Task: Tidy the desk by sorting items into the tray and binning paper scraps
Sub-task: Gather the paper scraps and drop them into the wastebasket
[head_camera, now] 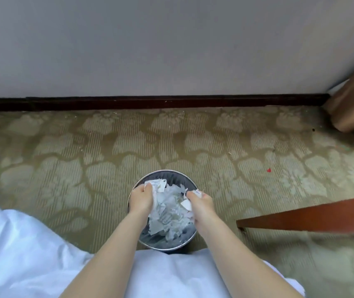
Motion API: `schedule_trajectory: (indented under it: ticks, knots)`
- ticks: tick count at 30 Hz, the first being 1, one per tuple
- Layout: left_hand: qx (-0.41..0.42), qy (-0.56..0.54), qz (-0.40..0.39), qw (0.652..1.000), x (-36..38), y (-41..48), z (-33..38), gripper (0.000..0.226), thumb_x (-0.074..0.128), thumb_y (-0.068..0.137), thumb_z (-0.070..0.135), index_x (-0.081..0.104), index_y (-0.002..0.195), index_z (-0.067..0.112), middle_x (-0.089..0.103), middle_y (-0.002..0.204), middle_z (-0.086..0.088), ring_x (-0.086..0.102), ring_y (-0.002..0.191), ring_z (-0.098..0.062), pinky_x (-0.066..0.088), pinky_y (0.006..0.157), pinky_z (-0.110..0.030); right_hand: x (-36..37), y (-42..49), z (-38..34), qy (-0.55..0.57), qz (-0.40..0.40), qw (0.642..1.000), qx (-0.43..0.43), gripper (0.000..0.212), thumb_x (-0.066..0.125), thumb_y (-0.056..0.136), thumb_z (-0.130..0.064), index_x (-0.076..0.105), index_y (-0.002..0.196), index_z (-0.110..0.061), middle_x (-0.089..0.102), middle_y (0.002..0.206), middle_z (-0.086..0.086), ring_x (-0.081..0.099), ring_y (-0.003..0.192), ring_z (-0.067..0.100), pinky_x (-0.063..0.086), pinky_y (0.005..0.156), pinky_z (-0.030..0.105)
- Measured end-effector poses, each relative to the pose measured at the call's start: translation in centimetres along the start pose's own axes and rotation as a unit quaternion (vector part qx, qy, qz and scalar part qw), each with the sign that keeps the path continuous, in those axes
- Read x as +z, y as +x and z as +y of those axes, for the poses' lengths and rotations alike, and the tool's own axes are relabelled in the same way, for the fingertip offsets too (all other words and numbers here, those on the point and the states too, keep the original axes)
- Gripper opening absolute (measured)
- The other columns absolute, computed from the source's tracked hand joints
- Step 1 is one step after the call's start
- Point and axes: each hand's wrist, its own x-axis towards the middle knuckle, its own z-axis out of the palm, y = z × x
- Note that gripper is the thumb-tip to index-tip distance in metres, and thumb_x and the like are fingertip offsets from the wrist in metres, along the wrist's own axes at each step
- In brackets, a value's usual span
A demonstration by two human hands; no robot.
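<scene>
A round metal bin (172, 174) stands on the carpet right below me, holding several torn white paper scraps (168, 214). Both my hands are over its opening. My left hand (142, 198) grips a bunch of white scraps at the bin's left rim, with one larger piece (160, 184) sticking out above the fingers. My right hand (201, 204) grips more scraps at the right rim, a white piece (186, 204) showing beside the thumb.
A reddish wooden desk edge (307, 216) juts in at the right. White bedding (16, 250) fills the lower left. A dark skirting board (150, 102) runs along the wall ahead. A brown curtain or bag (352, 106) hangs at the far right; a tiny red speck (269, 170) lies on the carpet.
</scene>
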Motion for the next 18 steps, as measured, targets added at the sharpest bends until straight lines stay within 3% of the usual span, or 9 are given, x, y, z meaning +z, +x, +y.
schedule_trajectory:
  ticks: [3,6,7,9,11,12,14,18]
  knots:
    - [-0.02,0.007,-0.006,1.0,0.9,1.6,-1.4,0.036,0.039,0.092,0.014,0.025,0.059,0.019,0.024,0.058,0.0,0.019,0.054,-0.017,0.012,0.055,-0.031,1.0,1.5,1.2,0.013,-0.002,1.0,0.022,0.008,0.056,0.091,-0.013,0.054,0.083,-0.017,0.064,0.084,0.011,0.061,0.075,0.028,0.052,0.072,0.038]
    - [-0.043,0.049,-0.028,0.997,1.2,2.4,-2.5,0.025,0.041,0.093,0.016,0.041,0.068,0.014,0.036,0.063,-0.003,0.031,0.059,-0.019,0.021,0.057,-0.031,1.6,2.7,2.1,0.008,-0.008,0.999,0.036,0.008,0.057,0.09,-0.017,0.055,0.083,-0.02,0.066,0.095,0.012,0.063,0.088,0.029,0.051,0.089,0.043]
    - [-0.049,0.055,-0.032,0.997,1.1,2.7,-2.9,0.02,0.041,0.093,0.016,0.046,0.073,0.013,0.042,0.067,-0.005,0.035,0.062,-0.02,0.025,0.06,-0.03,1.9,3.0,2.4,-0.004,-0.014,0.999,0.035,0.003,0.058,0.09,-0.02,0.055,0.089,-0.019,0.066,0.101,0.011,0.063,0.092,0.028,0.05,0.091,0.042]
    - [-0.048,0.065,-0.042,0.996,0.9,3.1,-3.2,0.017,0.043,0.092,0.015,0.048,0.076,0.011,0.046,0.075,-0.008,0.04,0.068,-0.021,0.029,0.065,-0.031,2.2,3.3,2.9,-0.032,-0.032,0.998,0.05,0.026,0.058,0.089,-0.029,0.053,0.113,-0.021,0.06,0.122,0.009,0.059,0.108,0.029,0.046,0.099,0.045]
    - [-0.022,0.143,-0.059,0.988,0.5,3.2,-3.3,0.02,0.045,0.091,0.016,0.044,0.071,0.01,0.046,0.073,-0.007,0.043,0.066,-0.023,0.032,0.065,-0.031,2.1,3.1,2.9,-0.052,-0.052,0.995,0.064,0.045,0.055,0.092,-0.034,0.041,0.133,-0.026,0.047,0.139,0.004,0.049,0.123,0.029,0.039,0.105,0.044]
    - [-0.008,0.202,-0.07,0.977,0.3,3.1,-3.3,0.02,0.045,0.092,0.019,0.047,0.074,0.01,0.05,0.076,-0.007,0.048,0.071,-0.025,0.037,0.068,-0.031,2.0,3.0,2.8,-0.06,-0.059,0.994,0.073,0.05,0.054,0.093,-0.034,0.035,0.139,-0.026,0.042,0.142,0.002,0.044,0.128,0.028,0.036,0.106,0.042]
    - [0.007,0.294,-0.095,0.951,0.1,3.1,-3.5,0.021,0.043,0.093,0.027,0.055,0.094,0.011,0.06,0.098,-0.01,0.057,0.097,-0.03,0.046,0.089,-0.035,1.5,2.8,2.6,-0.063,-0.073,0.992,0.084,0.054,0.052,0.094,-0.034,0.031,0.143,-0.026,0.037,0.146,0.003,0.039,0.131,0.027,0.034,0.105,0.042]
    - [0.026,0.362,-0.124,0.923,-0.4,2.4,-2.4,0.035,0.041,0.096,0.032,0.052,0.122,0.01,0.058,0.123,-0.013,0.054,0.112,-0.032,0.044,0.098,-0.039,-0.1,2.2,1.5,-0.052,-0.076,0.994,0.05,0.032,0.048,0.097,-0.026,0.044,0.128,-0.022,0.047,0.121,0.002,0.046,0.105,0.018,0.038,0.087,0.033]
